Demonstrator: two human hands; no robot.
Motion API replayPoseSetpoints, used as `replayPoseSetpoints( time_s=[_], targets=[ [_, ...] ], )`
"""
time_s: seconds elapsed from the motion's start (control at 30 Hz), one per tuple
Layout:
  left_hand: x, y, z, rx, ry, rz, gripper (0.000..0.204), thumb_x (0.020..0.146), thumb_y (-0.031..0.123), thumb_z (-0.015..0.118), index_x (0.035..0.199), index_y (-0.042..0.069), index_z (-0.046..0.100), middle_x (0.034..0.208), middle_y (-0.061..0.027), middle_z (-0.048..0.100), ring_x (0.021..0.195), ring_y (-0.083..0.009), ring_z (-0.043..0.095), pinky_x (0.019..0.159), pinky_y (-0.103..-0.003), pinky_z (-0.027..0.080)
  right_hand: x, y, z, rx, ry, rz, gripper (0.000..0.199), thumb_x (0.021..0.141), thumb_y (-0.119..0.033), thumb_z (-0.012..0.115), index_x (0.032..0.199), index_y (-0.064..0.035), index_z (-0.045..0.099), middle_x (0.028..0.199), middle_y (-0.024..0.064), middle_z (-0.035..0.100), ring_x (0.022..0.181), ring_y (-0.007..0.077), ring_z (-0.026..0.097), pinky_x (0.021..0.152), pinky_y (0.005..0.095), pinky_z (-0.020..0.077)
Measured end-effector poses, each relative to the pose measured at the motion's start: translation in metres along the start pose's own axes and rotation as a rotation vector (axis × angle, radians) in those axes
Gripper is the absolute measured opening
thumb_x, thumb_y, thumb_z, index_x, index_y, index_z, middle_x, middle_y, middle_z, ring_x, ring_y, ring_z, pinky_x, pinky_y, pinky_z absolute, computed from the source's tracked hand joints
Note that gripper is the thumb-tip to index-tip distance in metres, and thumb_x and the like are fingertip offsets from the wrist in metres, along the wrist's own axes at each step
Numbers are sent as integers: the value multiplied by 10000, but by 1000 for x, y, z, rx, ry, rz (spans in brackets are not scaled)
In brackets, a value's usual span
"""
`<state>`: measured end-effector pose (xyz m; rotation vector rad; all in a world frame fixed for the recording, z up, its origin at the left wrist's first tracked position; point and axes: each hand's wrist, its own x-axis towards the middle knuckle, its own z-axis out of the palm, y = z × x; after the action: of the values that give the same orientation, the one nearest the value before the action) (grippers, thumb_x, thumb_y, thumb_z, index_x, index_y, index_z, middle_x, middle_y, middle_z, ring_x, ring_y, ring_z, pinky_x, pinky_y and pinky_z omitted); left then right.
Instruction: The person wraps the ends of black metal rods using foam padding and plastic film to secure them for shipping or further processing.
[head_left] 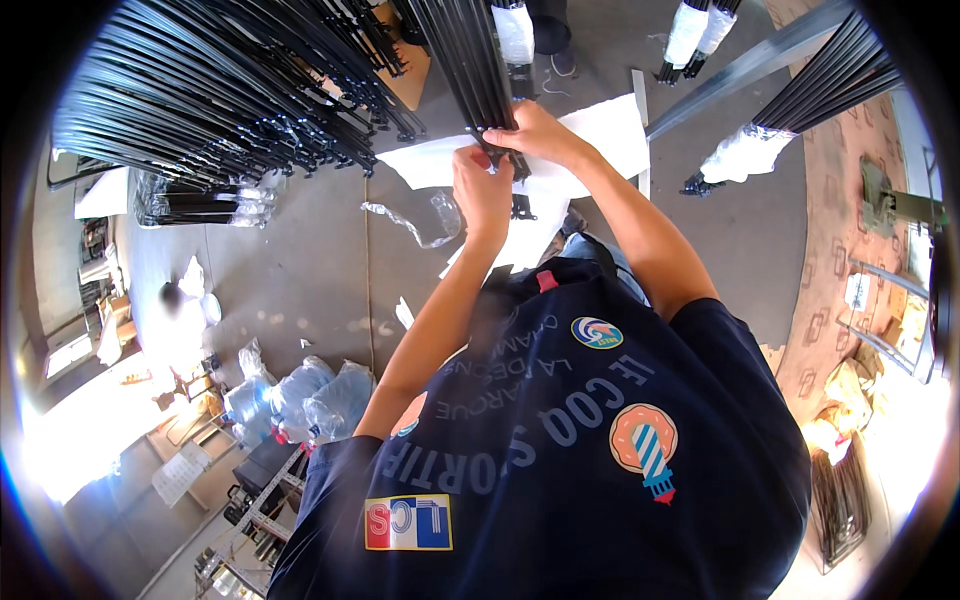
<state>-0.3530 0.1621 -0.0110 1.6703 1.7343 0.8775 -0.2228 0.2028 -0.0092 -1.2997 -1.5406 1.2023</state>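
A bundle of long black metal rods comes down from the top middle, its lower ends in front of me. My right hand closes on the bundle from the right, its thumb lying across the rods. Just left of the lower ends is my left hand, with its fingers curled in a pinch against the bundle; what lies between the fingertips is hidden. Beneath the rods and both hands spreads a white sheet. A strip of clear plastic film lies on the floor beside my left wrist.
Many black rods are stacked at the upper left. More bundles with white-wrapped ends lie at the right, near a grey metal beam. Clear plastic bags sit at the lower left. Another person's shoe shows at the top.
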Motion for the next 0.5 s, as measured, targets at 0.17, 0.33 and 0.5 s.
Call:
replayPoseSetpoints(
  time_s=[0.17,0.33,0.5],
  targets=[
    [3,4,12,-151,64,-185,359,691,231,668,862,-5,457,803,-126,492,774,-287,500,701,-363,401,2,-7,-1,-62,6,58,323,777,-295,599,798,27,607,646,172,588,592,265,564,563,356,415],
    [4,1,6,-52,45,-63,294,715,172,682,835,10,468,763,-107,517,715,-269,513,676,-361,406,-2,-14,-2,-36,47,-35,403,803,-341,590,681,43,581,543,129,527,506,172,496,484,321,364],
    [2,3,0,-8,16,-12,263,728,166,668,804,1,476,737,-117,543,704,-282,537,667,-372,415,-2,-20,-8,-193,-1,59,354,757,-345,609,812,4,622,656,177,594,638,305,586,602,363,432]
  ],
)
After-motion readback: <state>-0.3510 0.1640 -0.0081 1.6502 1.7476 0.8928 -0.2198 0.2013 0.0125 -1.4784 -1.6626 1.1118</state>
